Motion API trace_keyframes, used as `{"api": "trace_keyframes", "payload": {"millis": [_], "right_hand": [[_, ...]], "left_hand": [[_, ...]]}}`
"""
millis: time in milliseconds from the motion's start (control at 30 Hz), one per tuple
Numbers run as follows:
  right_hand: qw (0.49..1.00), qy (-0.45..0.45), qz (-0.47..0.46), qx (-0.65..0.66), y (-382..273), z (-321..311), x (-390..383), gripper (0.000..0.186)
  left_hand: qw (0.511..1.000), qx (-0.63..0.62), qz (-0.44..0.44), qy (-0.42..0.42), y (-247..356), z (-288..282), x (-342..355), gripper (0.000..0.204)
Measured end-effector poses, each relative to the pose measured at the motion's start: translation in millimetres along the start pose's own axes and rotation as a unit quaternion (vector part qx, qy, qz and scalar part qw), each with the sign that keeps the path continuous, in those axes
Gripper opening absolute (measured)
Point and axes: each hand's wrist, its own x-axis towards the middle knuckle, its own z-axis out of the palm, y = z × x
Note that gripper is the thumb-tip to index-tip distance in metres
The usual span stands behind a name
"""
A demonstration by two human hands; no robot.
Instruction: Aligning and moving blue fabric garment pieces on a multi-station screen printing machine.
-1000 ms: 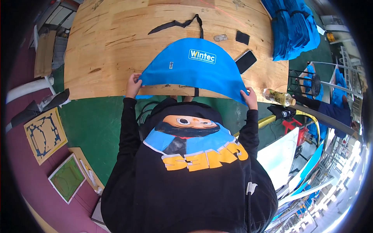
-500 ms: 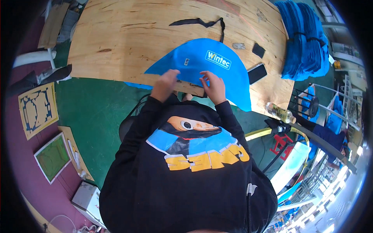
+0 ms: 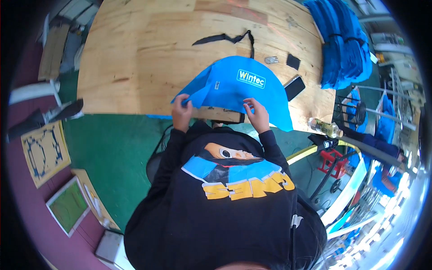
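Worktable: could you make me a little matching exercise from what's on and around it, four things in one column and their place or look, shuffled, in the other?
Things
1. Left hand
2. Bottle
3. Strap
4. Stack

Places and looks
A. Blue, at the right side of the table
B. At the left end of the cloth
C. Lying on its side near the table's near right corner
D. Thin and black, by the cloth's far edge

Right pairs
1-B, 2-C, 3-D, 4-A
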Motion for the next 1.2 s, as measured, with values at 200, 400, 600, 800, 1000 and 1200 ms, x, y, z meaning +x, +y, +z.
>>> {"api": "trace_keyframes", "payload": {"millis": [200,400,600,800,1000,1200], "right_hand": [[0.999,0.031,-0.008,-0.035,19,12,-10,0.021],[0.982,0.121,-0.072,-0.122,29,-6,-3,0.035],[0.971,0.196,-0.101,-0.098,34,-115,73,0.037],[0.821,0.536,-0.157,-0.116,89,-354,214,0.015],[0.856,0.487,-0.107,-0.132,166,-448,354,0.021],[0.856,0.41,0.018,-0.315,178,-442,477,0.038]], "left_hand": [[0.952,0.271,0.068,0.125,-59,-24,-9,0.037],[0.922,0.293,0.239,-0.081,6,39,8,0.047],[0.87,0.383,0.23,-0.21,6,73,22,0.061],[0.843,0.471,0.138,-0.22,-12,76,21,0.064],[0.835,0.502,0.095,-0.206,-2,86,21,0.066],[0.875,0.479,0.049,-0.054,-6,67,-22,0.074]]}}
